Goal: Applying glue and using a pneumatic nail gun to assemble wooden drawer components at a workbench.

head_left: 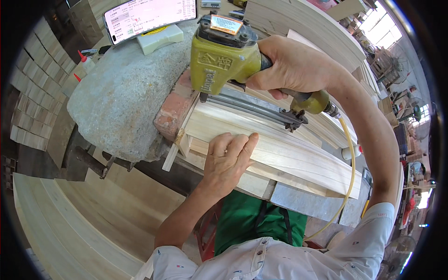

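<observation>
My right hand (pixel 298 65) is wrapped round the handle of a yellow-green pneumatic nail gun (pixel 224 60), whose nose points down at the left end of a long pale wooden box (pixel 280 151). The nose appears to touch the end edge; exact contact is hard to tell. My left hand (pixel 228 161) lies flat on the top board near that same end, fingers forward and a little apart, holding no tool. A yellow air hose (pixel 351 158) runs from the gun's rear down past the box's right end.
Red bricks (pixel 173 109) and a large grey stone (pixel 126 98) stand against the box's left end. A phone (pixel 149 21) leans on the stone's far side. Stacked boards (pixel 303 25) lie behind; curved panels (pixel 79 224) stand at the lower left. Glue bottles (pixel 87 64) are at left.
</observation>
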